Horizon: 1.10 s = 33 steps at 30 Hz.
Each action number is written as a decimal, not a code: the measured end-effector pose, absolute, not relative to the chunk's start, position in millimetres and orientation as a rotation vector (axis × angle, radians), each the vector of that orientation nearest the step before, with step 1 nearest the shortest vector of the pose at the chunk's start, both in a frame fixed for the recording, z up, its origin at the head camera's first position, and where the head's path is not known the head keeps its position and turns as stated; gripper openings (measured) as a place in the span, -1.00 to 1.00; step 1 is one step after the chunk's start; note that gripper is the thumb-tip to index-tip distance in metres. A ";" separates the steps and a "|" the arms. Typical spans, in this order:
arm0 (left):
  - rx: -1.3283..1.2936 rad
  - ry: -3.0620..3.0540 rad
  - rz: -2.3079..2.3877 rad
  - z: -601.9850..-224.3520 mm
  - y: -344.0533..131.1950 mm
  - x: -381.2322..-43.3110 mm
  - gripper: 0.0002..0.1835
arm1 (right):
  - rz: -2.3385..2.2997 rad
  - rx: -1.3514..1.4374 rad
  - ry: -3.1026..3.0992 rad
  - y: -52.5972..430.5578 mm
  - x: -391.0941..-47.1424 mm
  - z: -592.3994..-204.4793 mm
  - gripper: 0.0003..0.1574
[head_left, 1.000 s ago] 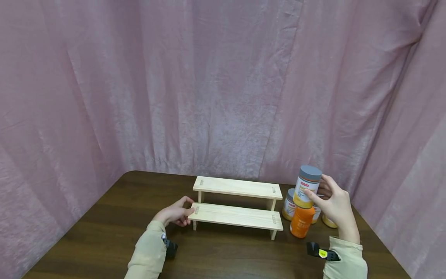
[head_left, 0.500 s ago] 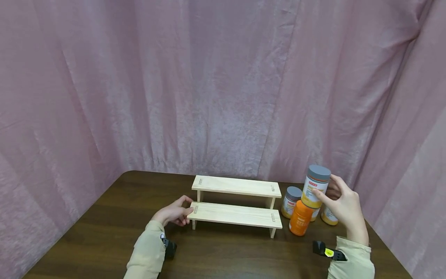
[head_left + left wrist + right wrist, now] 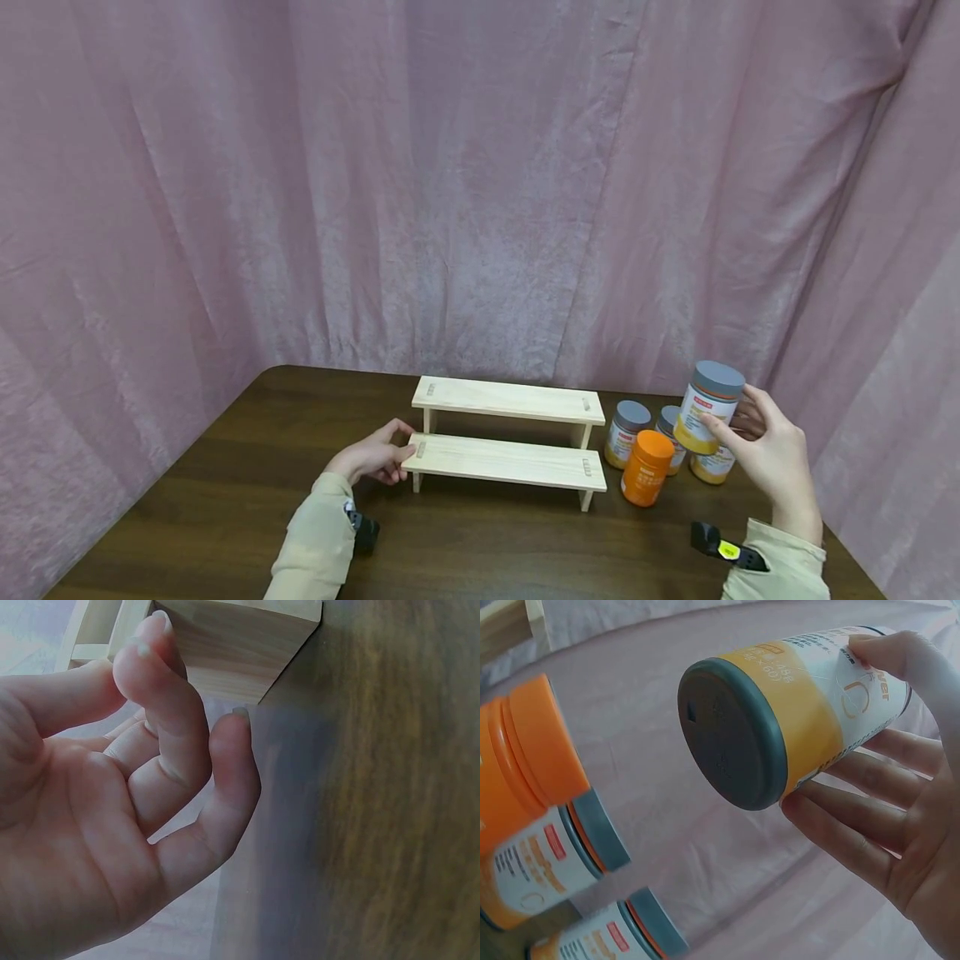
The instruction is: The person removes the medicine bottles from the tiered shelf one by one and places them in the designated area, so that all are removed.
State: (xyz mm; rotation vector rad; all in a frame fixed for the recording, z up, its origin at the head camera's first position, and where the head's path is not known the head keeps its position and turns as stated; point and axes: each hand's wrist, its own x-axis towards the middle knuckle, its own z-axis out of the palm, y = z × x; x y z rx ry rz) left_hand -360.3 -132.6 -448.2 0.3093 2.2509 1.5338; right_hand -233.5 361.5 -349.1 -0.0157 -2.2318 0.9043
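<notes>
At the right of the head view, my right hand holds a grey-lidded jar up off the table, thumb on its label and fingers around the far side. In the right wrist view the dark base of this jar tilts towards the camera. My left hand pinches the left end of the lower board of a two-step wooden rack. The left wrist view shows that hand's fingers curled at the wood. An orange bottle stands just right of the rack.
Behind the orange bottle stand more grey-lidded jars: one on the left, one in the middle and one on the right, partly below the held jar. Pink curtains hang behind the dark wooden table.
My right hand has carried the jar rightward, from above the orange bottle to above the rightmost jar. The left hand keeps its place at the rack.
</notes>
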 end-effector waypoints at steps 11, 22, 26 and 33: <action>0.307 2.252 1.516 -451.2 -132.6 -362.3 -0.62 | 0.916 -0.106 -2.281 384.3 -227.1 -361.1 -0.16; 0.311 2.251 1.517 -450.6 -132.7 -363.2 -0.62 | 0.889 -0.130 -2.348 398.4 -224.7 -371.2 -0.13; 0.298 2.253 1.524 -451.1 -132.7 -363.0 -0.62 | 0.903 -0.148 -2.382 403.7 -223.6 -376.8 -0.11; 0.294 2.261 1.531 -452.8 -132.9 -363.8 -0.61 | 0.951 -0.173 -2.449 411.5 -221.7 -385.9 -0.09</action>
